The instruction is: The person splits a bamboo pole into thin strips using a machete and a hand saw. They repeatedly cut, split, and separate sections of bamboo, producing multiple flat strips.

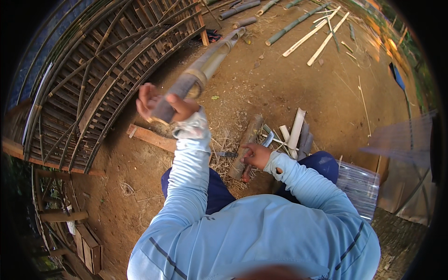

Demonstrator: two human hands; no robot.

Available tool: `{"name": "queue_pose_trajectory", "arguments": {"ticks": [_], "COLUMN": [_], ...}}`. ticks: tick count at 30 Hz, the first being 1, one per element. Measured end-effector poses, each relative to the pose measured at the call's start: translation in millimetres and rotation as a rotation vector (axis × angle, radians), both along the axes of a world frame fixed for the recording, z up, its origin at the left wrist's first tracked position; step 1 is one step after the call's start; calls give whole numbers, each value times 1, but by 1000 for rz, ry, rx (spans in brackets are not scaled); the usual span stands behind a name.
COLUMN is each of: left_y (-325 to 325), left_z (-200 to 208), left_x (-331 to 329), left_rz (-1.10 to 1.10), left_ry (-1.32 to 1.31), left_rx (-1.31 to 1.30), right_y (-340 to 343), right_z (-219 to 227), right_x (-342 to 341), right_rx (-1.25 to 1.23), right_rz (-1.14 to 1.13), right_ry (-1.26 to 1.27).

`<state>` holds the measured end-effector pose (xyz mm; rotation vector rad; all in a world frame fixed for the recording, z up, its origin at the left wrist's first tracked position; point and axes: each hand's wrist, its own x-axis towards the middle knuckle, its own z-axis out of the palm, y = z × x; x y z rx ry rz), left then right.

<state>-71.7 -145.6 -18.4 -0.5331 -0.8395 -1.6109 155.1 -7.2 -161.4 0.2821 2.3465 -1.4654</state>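
Note:
My left hand point(184, 107) is raised at the left, its palm and fingers closed round the near end of a long split bamboo pole point(189, 78). The pole slants away to the upper right, and its hollow side shows near the far end. Low between my knees, my right hand point(256, 155) hovers over or touches a short bamboo log point(251, 130), fingers bent and apart. Beside that hand lies a curved metal blade point(268, 139). A reddish handle point(246, 175) shows just below my fingers; whether the two join is hidden. Left of the log is a dark blade point(227, 154).
Split bamboo pieces point(296, 128) lie right of the log, shavings point(224, 163) around it. A wooden plank point(154, 137) rests on the dirt at left. Beyond stands a slatted bamboo frame point(107, 79). Bamboo poles point(296, 23) and pale strips point(329, 38) lie farther off.

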Motion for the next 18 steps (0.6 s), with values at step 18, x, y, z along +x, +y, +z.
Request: {"name": "queue_pose_trajectory", "arguments": {"ticks": [18], "left_y": [96], "left_z": [-39], "left_x": [116], "left_rz": [-455], "left_ry": [206], "left_rx": [-345], "right_y": [-7], "right_z": [-63], "right_x": [-11], "right_rx": [92], "right_rz": [183], "right_ry": [189]}}
